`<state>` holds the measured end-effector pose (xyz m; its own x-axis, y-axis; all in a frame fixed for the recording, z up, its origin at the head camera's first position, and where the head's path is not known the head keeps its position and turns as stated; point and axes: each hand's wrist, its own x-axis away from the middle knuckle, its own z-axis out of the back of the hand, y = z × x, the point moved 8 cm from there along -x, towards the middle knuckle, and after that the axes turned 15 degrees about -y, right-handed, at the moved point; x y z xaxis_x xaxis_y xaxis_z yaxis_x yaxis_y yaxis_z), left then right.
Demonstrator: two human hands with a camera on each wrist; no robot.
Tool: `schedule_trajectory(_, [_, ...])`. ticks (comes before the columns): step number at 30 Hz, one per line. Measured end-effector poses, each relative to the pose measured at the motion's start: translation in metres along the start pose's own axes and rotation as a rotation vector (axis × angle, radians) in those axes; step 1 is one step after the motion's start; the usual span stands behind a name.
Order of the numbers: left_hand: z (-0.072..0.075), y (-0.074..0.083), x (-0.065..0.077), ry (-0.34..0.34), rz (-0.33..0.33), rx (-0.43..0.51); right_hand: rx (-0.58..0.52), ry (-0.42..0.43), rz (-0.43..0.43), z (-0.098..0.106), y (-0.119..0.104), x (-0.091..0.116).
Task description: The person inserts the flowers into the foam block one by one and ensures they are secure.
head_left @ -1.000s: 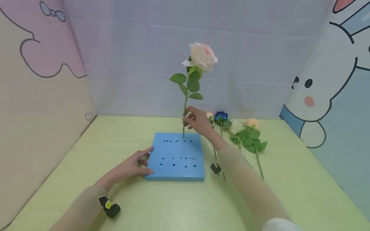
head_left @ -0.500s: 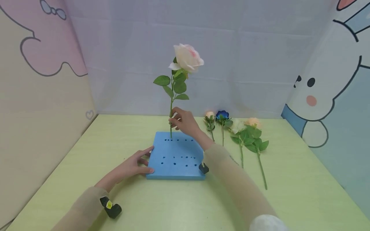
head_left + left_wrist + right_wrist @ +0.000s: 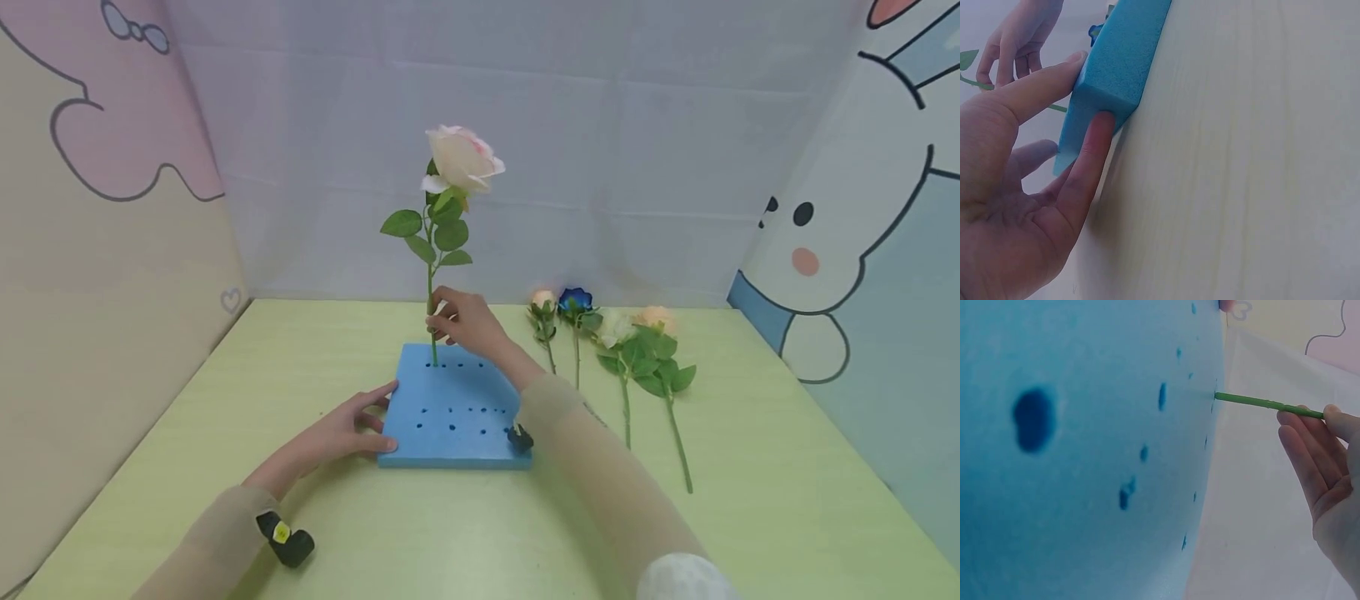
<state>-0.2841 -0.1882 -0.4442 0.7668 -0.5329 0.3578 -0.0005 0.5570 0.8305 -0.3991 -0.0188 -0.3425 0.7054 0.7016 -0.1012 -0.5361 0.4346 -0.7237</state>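
Observation:
My right hand (image 3: 468, 321) pinches the green stem of a pale pink rose (image 3: 463, 160) between thumb and fingers. The rose stands upright over a blue foam board (image 3: 450, 387) with several small holes. In the right wrist view, the lower end of the stem (image 3: 1254, 400) meets the board's face at the row of holes along its far edge. My left hand (image 3: 356, 425) rests against the board's left side. Seen from the left wrist, its thumb touches the upper edge and a fairly straight finger (image 3: 1091, 153) presses the side.
Right of the board lie a small peach rose (image 3: 543, 312), a blue rose (image 3: 576, 304), a white rose (image 3: 617, 329) and a larger peach rose (image 3: 657, 321), stems toward me. A pale curtain (image 3: 337, 167) hangs behind the table (image 3: 315, 333).
My right hand has carried the pink rose leftward over the board's far row of holes, and then slightly down, bringing the stem's end to the board. The left hand has stayed in place.

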Motion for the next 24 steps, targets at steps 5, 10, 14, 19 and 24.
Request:
schedule_trajectory(5, [0.000,-0.002,0.001,-0.028,-0.013,0.033,-0.042,-0.047,-0.016,-0.001,0.001,-0.001])
schedule_trajectory(10, [-0.001,-0.001,0.002,-0.035,-0.026,0.056,-0.082,-0.075,-0.043,-0.002,0.004,-0.003])
schedule_trajectory(14, [-0.002,-0.001,0.002,-0.031,-0.019,0.067,-0.069,-0.087,-0.050,-0.003,0.005,-0.003])
schedule_trajectory(19, [-0.001,-0.002,0.002,-0.025,-0.017,0.066,-0.055,-0.112,-0.058,-0.008,0.010,-0.002])
schedule_trajectory(24, [-0.001,-0.003,0.001,-0.017,-0.011,0.057,-0.042,-0.130,-0.091,-0.012,0.014,-0.002])
